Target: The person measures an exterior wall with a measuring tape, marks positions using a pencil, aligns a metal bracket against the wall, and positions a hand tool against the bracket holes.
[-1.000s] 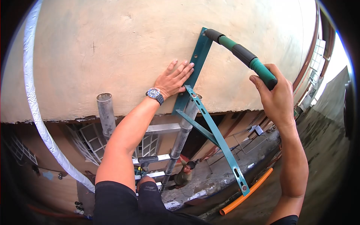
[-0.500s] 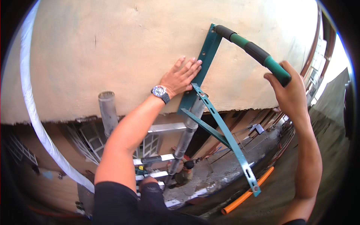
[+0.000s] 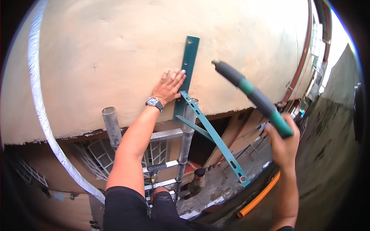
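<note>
A teal metal wall bracket (image 3: 216, 134) stands with its upright plate against the plastered wall (image 3: 104, 46); its slotted arm and thinner brace stick out toward me. My left hand (image 3: 168, 87) lies flat across the wall and the plate's left edge, fingers stretched out, pressing on it. A watch (image 3: 154, 102) is on that wrist. My right hand (image 3: 284, 142) is wrapped round the lower end of a green-and-black, tube-shaped nail gun (image 3: 256, 99). Its narrow tip points up and left, apart from the bracket's top hole.
A ladder (image 3: 185, 144) rises below the bracket, one rail top close behind it. A white-wrapped pipe (image 3: 40, 102) curves down the left. An orange pipe (image 3: 258, 196) is at lower right. Far below, a person (image 3: 196, 183) stands on the ground.
The nail gun's tip has come away from the bracket's top hole, and my right hand has moved down and left with it. My left hand stays flat on the plate.
</note>
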Demonstrator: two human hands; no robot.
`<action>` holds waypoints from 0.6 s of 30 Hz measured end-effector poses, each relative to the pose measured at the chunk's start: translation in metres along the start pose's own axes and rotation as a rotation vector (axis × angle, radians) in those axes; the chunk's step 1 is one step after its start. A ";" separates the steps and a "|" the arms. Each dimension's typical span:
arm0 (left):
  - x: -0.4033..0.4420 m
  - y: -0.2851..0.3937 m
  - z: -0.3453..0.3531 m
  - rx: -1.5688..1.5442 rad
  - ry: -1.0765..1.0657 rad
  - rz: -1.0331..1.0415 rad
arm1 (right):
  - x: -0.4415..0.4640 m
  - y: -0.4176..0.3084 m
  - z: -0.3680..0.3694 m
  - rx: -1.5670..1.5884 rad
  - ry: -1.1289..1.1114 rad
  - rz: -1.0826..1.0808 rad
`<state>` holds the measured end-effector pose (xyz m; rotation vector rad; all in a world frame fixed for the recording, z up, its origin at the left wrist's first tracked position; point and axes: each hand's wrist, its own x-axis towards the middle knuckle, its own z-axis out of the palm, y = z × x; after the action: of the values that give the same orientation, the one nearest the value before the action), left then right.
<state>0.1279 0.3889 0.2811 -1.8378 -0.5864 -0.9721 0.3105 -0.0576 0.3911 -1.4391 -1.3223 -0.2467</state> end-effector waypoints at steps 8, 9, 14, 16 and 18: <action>0.003 0.001 -0.005 0.031 -0.071 -0.018 | -0.137 0.042 0.016 -0.061 0.435 -0.045; 0.003 0.004 -0.004 0.012 -0.061 0.003 | -0.134 0.043 0.022 -0.039 0.444 -0.044; 0.005 0.003 -0.006 0.038 -0.063 -0.015 | -0.116 0.040 0.052 0.031 0.523 -0.085; 0.006 0.004 -0.007 0.065 -0.053 -0.022 | -0.114 0.038 0.055 0.022 0.523 -0.102; 0.006 0.004 -0.009 0.059 -0.055 -0.021 | -0.114 0.035 0.057 0.097 0.517 -0.101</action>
<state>0.1307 0.3790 0.2859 -1.8138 -0.6624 -0.9115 0.2701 -0.0684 0.2660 -1.1276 -0.9656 -0.5720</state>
